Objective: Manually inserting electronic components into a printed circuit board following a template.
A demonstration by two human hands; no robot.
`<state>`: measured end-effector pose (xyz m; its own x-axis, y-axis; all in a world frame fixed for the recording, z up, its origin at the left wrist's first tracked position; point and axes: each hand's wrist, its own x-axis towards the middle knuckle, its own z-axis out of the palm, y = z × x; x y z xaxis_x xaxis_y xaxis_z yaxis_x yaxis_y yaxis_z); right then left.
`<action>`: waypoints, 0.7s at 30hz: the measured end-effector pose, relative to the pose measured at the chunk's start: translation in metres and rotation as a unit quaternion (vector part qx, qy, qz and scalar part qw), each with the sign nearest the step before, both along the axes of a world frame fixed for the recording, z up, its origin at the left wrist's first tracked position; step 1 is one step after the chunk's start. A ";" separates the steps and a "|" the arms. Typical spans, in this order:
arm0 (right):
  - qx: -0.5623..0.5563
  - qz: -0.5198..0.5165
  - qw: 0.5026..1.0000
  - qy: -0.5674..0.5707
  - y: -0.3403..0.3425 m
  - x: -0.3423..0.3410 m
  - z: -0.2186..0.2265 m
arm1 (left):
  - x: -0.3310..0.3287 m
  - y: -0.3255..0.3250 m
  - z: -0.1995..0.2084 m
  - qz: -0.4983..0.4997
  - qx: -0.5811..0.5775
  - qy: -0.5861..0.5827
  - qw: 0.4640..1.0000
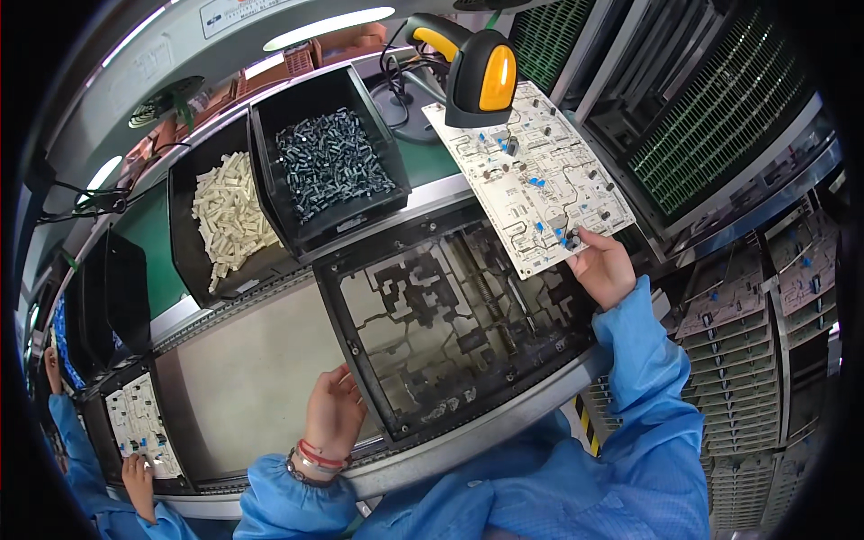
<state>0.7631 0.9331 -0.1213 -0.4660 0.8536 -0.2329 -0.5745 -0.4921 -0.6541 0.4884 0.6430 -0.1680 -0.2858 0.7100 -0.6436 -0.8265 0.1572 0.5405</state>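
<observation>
In my right hand [605, 268] is the lower right corner of a white circuit board [531, 193], which carries small blue and dark components. The board is tilted, its far end below a yellow and black barcode scanner [486, 76]. A black carrier frame [405, 430] with cutouts lies on the conveyor line in front of me. Beside the frame's left edge, my left hand [335, 414] is open with loosely bent fingers; whether they touch the frame I cannot tell.
Behind the line stand a black bin of pale connector pieces [232, 211] and a bin of dark cylindrical components [333, 162]. At the left, another person's hand [139, 484] touches a second circuit board [139, 418]. Racks of boards [729, 360] rise at my right.
</observation>
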 end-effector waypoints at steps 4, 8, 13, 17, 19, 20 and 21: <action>-0.045 0.035 0.998 0.028 0.020 -0.016 0.001 | 0.001 0.005 0.001 0.019 -0.004 -0.010 1.000; -0.046 0.074 0.993 0.082 0.051 -0.050 -0.003 | 0.003 0.007 0.010 0.010 0.011 -0.007 1.000; -0.060 0.042 0.992 0.107 0.070 -0.088 -0.001 | 0.004 0.006 0.011 -0.001 0.035 -0.024 0.999; -0.031 0.039 0.995 0.086 0.069 -0.100 0.008 | 0.005 0.012 0.018 -0.023 0.047 0.007 0.999; -0.049 0.020 0.995 0.088 0.073 -0.100 0.005 | 0.004 0.012 0.018 -0.027 0.054 0.008 0.998; -0.049 0.020 0.995 0.089 0.074 -0.099 0.004 | 0.004 0.012 0.017 -0.027 0.059 0.009 0.998; -0.066 0.022 0.993 0.096 0.075 -0.096 0.004 | 0.003 0.013 0.016 -0.027 0.064 0.011 0.998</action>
<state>0.6669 1.0084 -0.1169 -0.5482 0.8000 -0.2438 -0.6593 -0.5927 -0.4627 0.4918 0.6559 -0.1516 -0.2578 0.8002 -0.5415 -0.8071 0.1297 0.5760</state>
